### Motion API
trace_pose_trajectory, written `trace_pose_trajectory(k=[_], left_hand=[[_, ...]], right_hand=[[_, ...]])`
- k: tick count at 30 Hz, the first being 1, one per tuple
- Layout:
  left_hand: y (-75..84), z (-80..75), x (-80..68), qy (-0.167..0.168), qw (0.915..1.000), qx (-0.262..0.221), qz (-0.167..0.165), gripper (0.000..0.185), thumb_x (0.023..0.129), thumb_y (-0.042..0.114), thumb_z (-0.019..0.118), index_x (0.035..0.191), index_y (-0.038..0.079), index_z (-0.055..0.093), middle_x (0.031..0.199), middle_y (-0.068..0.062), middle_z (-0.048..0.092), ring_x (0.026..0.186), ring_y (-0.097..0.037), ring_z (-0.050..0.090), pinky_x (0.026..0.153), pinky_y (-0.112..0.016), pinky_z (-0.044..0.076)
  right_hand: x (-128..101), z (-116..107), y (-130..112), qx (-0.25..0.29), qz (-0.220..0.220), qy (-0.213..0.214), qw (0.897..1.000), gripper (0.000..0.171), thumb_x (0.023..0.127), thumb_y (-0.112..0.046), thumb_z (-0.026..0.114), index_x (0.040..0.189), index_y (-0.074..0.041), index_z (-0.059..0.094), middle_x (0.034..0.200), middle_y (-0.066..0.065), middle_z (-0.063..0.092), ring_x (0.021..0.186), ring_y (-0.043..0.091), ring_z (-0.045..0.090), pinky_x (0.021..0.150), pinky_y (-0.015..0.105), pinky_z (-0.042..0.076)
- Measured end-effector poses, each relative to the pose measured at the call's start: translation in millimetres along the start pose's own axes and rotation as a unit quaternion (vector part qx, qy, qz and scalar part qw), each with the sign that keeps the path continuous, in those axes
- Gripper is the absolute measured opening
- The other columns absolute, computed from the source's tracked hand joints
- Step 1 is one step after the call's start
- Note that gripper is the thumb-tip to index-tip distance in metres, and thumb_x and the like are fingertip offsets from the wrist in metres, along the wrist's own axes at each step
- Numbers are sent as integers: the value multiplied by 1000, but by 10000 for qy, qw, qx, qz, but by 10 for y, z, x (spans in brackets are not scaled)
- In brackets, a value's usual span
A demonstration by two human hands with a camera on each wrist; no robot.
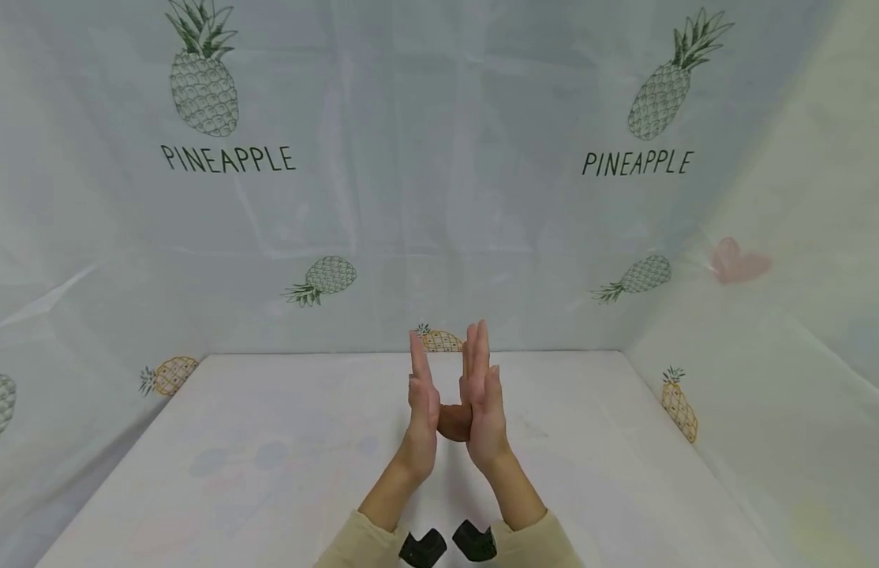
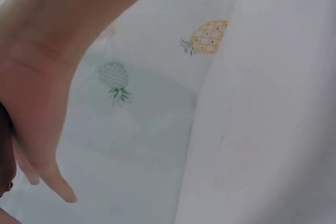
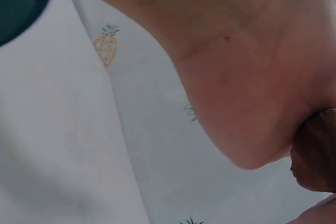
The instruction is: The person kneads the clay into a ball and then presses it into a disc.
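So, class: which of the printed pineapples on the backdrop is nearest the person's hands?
The small yellow pineapple just behind the fingertips, at the table's back edge; the others sit further out.

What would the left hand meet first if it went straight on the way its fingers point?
Probably the pineapple-print backdrop behind the table. The left hand, pressing a brown lump against the right hand, points up and away; nothing shows between, though depth is unclear.

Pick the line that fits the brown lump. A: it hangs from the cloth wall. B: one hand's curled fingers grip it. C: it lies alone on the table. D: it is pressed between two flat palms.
D: the brown lump sits between the left hand and right hand, fingers straight and pointing up.
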State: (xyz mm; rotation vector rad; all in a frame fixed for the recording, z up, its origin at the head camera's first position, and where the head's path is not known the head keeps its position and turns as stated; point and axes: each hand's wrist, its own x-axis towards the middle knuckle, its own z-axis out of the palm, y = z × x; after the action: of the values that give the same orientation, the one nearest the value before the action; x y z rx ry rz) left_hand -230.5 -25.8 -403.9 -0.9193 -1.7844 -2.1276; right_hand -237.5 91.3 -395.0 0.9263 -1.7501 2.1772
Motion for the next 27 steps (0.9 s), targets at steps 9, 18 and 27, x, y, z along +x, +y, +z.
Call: trace_pose_trajectory(k=[9, 18, 27], left_hand=[[102, 90, -53, -4, 9993, -197, 304, 62, 110, 55, -5, 167, 37, -21, 174, 16, -24, 159, -11, -27, 121, -69, -20], [190, 29, -51, 166, 9935, 719, 862, 70, 109, 62, -1, 166, 29, -26, 172, 8, -34, 156, -17, -37, 113, -61, -33], [155, -47, -17, 189, 9974, 529, 453, 69, 108, 63, -3, 164, 33, -29, 170, 13, -37, 153, -16, -41, 112, -62, -35]], right_hand=[[-3, -35, -19, -200, 12, -223, 9996, 61, 111, -54, -4, 169, -38, -14, 177, -12, -12, 164, 19, -12, 124, 67, -14], [-62, 89, 65, 38, 323, -602, 9977, 59, 111, -50, -7, 168, -37, -19, 176, -12, -19, 164, 25, -16, 125, 65, -16], [-115, 197, -100, 245, 395, -575, 9973, 60, 109, -58, -7, 165, -44, -22, 175, -10, -22, 163, 29, -19, 122, 71, -15]])
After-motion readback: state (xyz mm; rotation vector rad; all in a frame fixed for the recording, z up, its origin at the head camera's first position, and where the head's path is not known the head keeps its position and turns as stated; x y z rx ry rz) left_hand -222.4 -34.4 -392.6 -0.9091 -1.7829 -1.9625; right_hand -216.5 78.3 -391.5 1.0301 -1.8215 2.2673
